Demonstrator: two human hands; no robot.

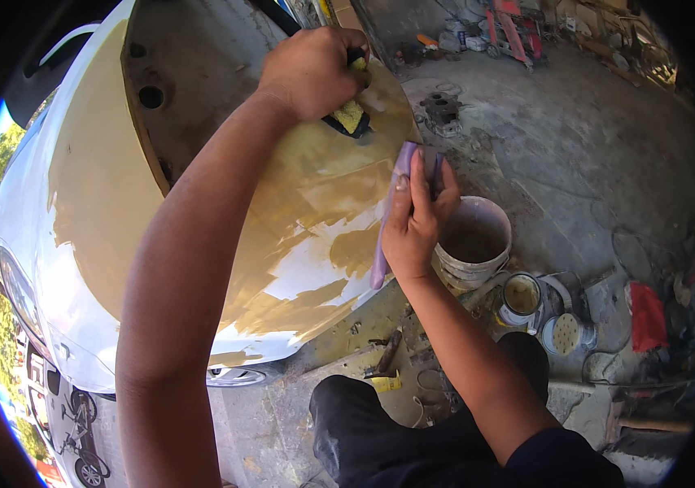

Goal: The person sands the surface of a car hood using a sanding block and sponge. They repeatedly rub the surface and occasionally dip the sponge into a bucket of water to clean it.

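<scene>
My left hand [315, 73] is closed on a yellow cloth [349, 116] with a black edge and presses it against the far part of a car body panel [315, 260]. Tan patches cover much of the white panel, and its surface near the cloth looks wet. In my right hand [421, 220] is a long, flat purple block [379, 252], tilted upright beside the panel's right edge. Fingers wrap over its face, while the palm side is partly hidden. A dark opening [193, 81] in the car body lies left of my left hand.
Right of the panel, a whitish bucket [450, 272] holds murky liquid. Near it on the floor are an open can [521, 294] and a round-pad sander [564, 334]. A red jack [514, 32] stands at the back, a red piece [647, 317] far right. My knees are below.
</scene>
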